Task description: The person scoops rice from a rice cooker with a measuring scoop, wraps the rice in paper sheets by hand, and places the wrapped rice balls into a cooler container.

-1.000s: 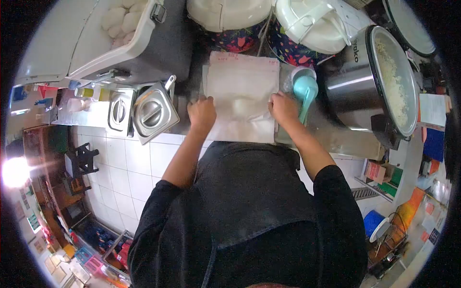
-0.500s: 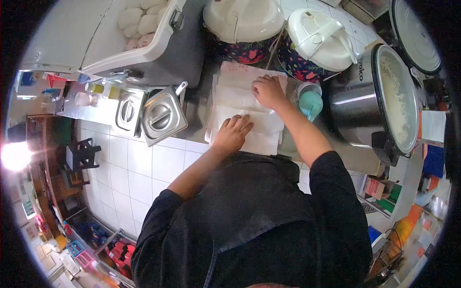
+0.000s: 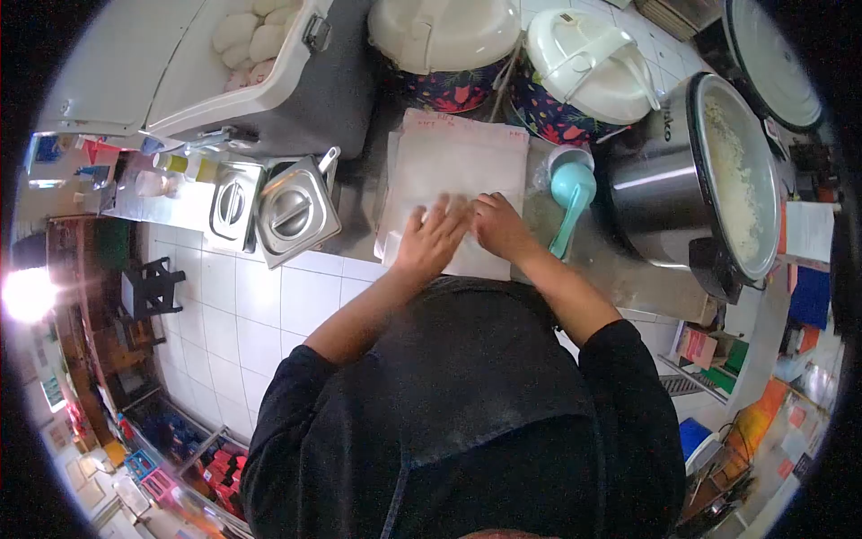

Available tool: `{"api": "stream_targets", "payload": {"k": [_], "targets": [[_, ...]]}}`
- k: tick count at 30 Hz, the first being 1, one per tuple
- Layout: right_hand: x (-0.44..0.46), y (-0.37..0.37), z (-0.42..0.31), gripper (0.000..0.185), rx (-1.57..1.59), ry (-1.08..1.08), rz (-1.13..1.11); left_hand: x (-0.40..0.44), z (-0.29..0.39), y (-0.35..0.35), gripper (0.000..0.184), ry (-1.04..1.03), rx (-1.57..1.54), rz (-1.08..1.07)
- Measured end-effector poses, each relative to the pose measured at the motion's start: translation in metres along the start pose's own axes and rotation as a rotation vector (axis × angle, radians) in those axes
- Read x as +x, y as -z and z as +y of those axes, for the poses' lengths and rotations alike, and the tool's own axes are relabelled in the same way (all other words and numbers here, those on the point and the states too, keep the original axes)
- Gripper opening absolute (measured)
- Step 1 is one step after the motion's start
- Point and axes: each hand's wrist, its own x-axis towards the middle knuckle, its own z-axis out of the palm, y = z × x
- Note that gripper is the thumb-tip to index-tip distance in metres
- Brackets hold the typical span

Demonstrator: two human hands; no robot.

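On the metal desk (image 3: pixel 584 260), close against the person's dark apron, lies a stack of white paper sheets (image 3: pixel 460 162) with red print along its far edge. Both hands are over the near part of the stack. The left hand (image 3: pixel 433 235) is spread, palm down, its grip apart, and its fingers are blurred. Just beside it, the right hand (image 3: pixel 499 226) is curled at the fingertips; whether its grip is closed on a sheet, I cannot tell. Right of the stack sits a cup (image 3: pixel 573 158) with a turquoise scoop (image 3: pixel 573 193), the handle pointing toward the person. Farther right, a large steel pot (image 3: pixel 654 184) of white rice (image 3: pixel 734 193) stands tilted in the view. Left of the stack are two lidded steel pans (image 3: pixel 294 214), and beyond it, two white-lidded floral containers (image 3: pixel 588 67).
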Motion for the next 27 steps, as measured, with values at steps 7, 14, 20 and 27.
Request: {"api": "stream_targets", "payload": {"k": [7, 14, 20, 27], "targets": [[-0.016, -0.039, 0.022, 0.023, 0.257, -0.341, -0.282, -0.026, -0.035, -0.036, 0.024, 0.084, -0.024, -0.313], [-0.009, -0.009, -0.001, 0.024, 0.107, -0.489, 0.280, -0.015, -0.025, -0.012, 0.019, 0.124, -0.056, -0.444], [-0.016, -0.004, 0.006, 0.020, -0.064, -0.077, 0.042, -0.033, -0.081, -0.120, 0.024, 0.369, -0.124, -0.414], [-0.011, -0.078, 0.015, 0.031, -0.274, -0.049, 0.057, 0.002, -0.040, -0.063, 0.032, 0.328, -0.003, 0.031]]}}
